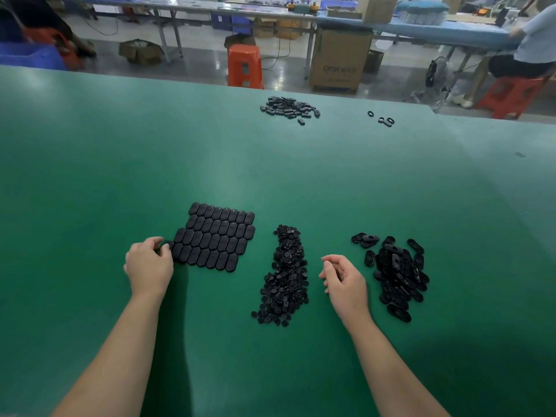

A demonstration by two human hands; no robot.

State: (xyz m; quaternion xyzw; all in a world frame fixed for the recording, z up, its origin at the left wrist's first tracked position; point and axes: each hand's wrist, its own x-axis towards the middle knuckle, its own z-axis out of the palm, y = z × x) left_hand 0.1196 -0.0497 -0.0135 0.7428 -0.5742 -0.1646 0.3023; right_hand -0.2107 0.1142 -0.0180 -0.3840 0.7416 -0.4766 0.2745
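Observation:
Black oval plastic pieces lie packed in neat rows as a flat array [217, 236] on the green table [270, 164]. My left hand [149, 266] pinches one black oval piece [167, 245] at the array's left edge, in line with its bottom row. A heap of small black round parts [284, 278] lies in the middle. A pile of black oval frames [394, 272] lies to the right. My right hand [343, 281] hovers between the heap and that pile, fingers loosely curled and holding nothing.
Another pile of black pieces [288, 106] and a few loose black rings [382, 118] lie near the table's far edge. Beyond it stand an orange stool [244, 66], a cardboard box [340, 60] and a seated person [529, 40] at another bench.

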